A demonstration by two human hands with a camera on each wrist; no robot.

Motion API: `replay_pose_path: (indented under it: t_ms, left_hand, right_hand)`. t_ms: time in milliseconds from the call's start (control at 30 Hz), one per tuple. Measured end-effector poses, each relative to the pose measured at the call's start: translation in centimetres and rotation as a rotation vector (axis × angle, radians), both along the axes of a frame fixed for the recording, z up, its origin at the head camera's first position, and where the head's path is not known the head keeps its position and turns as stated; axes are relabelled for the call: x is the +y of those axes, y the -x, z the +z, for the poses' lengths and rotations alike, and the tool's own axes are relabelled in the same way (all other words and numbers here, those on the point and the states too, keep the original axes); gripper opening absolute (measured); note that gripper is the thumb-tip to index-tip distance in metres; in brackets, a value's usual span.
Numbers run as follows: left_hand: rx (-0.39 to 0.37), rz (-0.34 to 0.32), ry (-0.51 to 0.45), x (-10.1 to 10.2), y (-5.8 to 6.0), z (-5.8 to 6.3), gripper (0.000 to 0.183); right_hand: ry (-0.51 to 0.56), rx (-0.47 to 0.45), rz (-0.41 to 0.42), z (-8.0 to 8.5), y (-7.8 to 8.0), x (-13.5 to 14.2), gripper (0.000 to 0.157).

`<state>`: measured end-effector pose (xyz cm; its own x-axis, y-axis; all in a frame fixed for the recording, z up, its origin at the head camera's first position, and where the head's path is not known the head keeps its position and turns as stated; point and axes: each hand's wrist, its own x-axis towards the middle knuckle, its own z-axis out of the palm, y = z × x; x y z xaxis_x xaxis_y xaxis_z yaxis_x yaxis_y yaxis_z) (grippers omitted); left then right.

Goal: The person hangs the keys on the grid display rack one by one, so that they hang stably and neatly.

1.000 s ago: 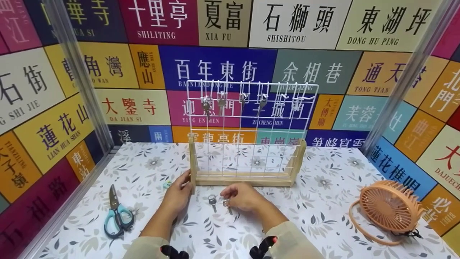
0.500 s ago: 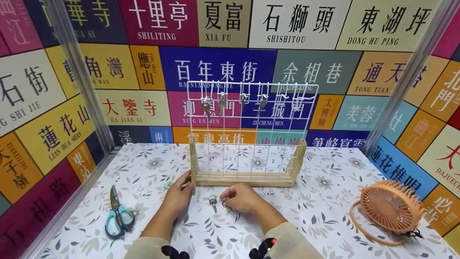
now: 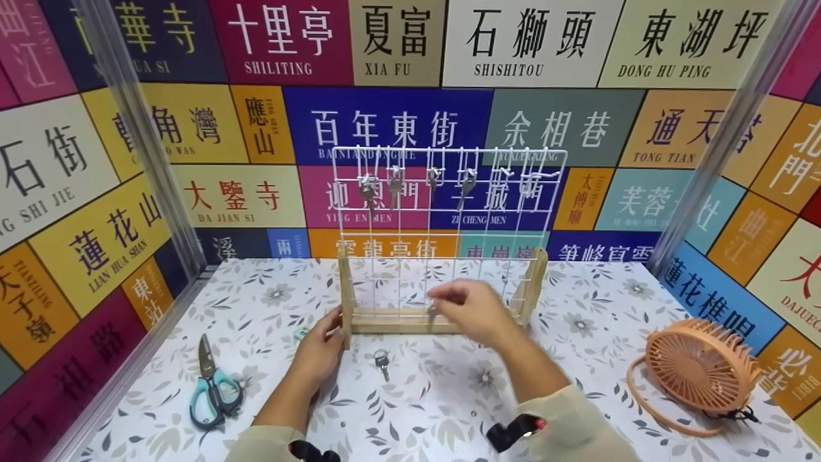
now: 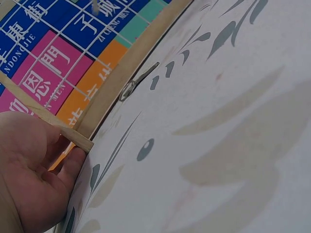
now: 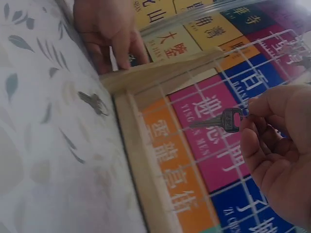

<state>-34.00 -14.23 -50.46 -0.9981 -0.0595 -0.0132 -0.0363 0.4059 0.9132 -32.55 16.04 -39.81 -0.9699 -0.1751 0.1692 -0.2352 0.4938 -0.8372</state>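
Note:
A white wire grid rack with a wooden base [image 3: 397,325] stands upright on the table. My left hand [image 3: 321,350] holds the lower end of its left wooden post [image 4: 80,138]. Raised in front of the grid's lower part, my right hand [image 3: 478,314] pinches a key [image 5: 226,121] by its ring, and the key's blade sticks out from the fingertips. Another key [image 3: 382,364] with a ring lies on the table before the base. Several keys [image 3: 369,187] hang from the left hooks of the rack; the hooks at the right [image 3: 535,174] bear none.
Scissors [image 3: 215,394] with teal and dark handles lie at the left. An orange fan [image 3: 699,372] stands at the right. A small teal item [image 3: 301,332] sits behind the left hand. Sign-printed walls [image 3: 385,122] enclose the flower-patterned table [image 3: 410,423].
My right hand has picked one of the two keys off the table and lifted it up and to the right, before the grid. My left hand stays at the post.

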Motion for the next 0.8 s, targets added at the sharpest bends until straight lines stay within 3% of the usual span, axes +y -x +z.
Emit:
replay_pose_path:
  t_ms: [167, 400, 600, 800]
  left_hand:
    - [-0.017, 0.001, 0.011, 0.0, 0.2, -0.1, 0.055]
    - [-0.008, 0.001, 0.005, 0.2, 0.1, -0.4, 0.054]
    - [-0.029, 0.002, -0.001, 0.1, 0.1, -0.2, 0.054]
    - [-0.009, -0.004, 0.009, 0.1, 0.1, 0.0, 0.054]
  right_hand:
    - [0.092, 0.119, -0.035, 4.8, -0.1, 4.0, 0.017]
    - [0.355, 0.236, -0.134, 10.3, -0.9, 7.3, 0.022]
    - [0.678, 0.274, -0.133, 12.4, -1.0, 7.3, 0.025]
    - [0.842, 0.272, -0.16, 12.8, -0.4, 6.6, 0.031]
